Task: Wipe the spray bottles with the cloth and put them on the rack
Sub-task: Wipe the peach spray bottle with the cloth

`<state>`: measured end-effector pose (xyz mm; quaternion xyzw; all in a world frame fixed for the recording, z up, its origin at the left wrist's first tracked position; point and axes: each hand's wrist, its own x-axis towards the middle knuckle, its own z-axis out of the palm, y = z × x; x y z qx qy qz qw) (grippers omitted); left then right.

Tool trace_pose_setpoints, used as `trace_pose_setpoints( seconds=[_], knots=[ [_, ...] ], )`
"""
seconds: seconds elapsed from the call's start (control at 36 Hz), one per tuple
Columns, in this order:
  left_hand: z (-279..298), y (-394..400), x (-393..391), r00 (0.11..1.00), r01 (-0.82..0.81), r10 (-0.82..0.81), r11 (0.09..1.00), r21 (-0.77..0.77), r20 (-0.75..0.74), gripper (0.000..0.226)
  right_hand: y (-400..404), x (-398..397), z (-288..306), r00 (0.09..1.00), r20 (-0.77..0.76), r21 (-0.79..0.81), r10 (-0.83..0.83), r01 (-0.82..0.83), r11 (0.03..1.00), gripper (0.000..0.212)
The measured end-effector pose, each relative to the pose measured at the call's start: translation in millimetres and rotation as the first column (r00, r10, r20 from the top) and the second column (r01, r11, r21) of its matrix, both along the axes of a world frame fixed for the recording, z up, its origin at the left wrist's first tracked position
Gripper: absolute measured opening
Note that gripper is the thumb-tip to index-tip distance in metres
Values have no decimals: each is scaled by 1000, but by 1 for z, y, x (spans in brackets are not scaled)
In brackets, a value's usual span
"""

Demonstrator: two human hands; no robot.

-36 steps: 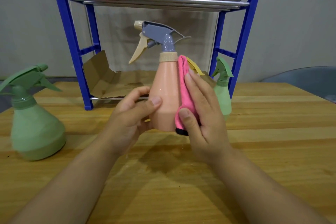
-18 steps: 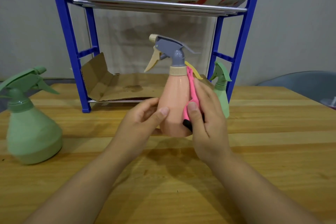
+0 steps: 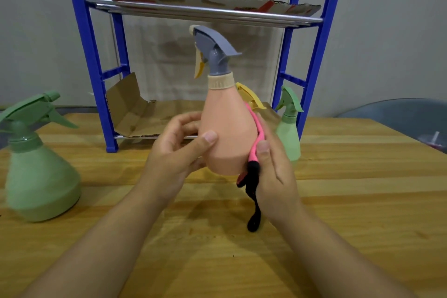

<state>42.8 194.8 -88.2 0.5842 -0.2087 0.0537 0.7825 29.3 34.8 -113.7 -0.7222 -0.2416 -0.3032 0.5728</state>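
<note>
I hold a peach spray bottle (image 3: 227, 133) with a grey head upright above the wooden table (image 3: 338, 213). My left hand (image 3: 179, 155) grips its lower left side, thumb on the front. My right hand (image 3: 273, 164) presses a pink cloth (image 3: 257, 138) with a black edge against the bottle's right side; a black strip dangles below. A wide green spray bottle (image 3: 36, 169) stands at the left. A slim light-green spray bottle (image 3: 289, 133) stands by the right leg of the blue rack (image 3: 87, 38). A yellow sprayer head (image 3: 249, 97) peeks out behind the peach bottle.
The rack has a metal upper shelf lined with cardboard (image 3: 203, 0) and a lower shelf with folded cardboard (image 3: 135, 113). A grey rounded object (image 3: 406, 116) sits at the far right past the table edge. A grey wall is behind.
The peach bottle has turned so its nozzle points away, and it sits slightly right. My right hand slid the cloth down the bottle's right side; the black strip now hangs free.
</note>
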Motion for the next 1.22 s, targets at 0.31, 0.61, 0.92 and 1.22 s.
trace_pose_setpoints(
  seconds=[0.31,0.61,0.92,1.22],
  knots=[
    [-4,-2,1,998,46,-42,995,85,-48,44,-1,-3,-7,967,160,-324,-197,240,915,61],
    [-10,5,7,990,-68,90,980,189,-109,42,-13,7,-11,985,-16,-539,-174,138,831,53],
    [-24,11,22,958,-224,281,854,470,-55,54,-44,12,1,935,-138,-683,-327,149,715,46],
    [-18,13,52,926,-291,376,666,686,27,63,-61,18,3,905,-141,-723,-402,183,666,44]
  ],
)
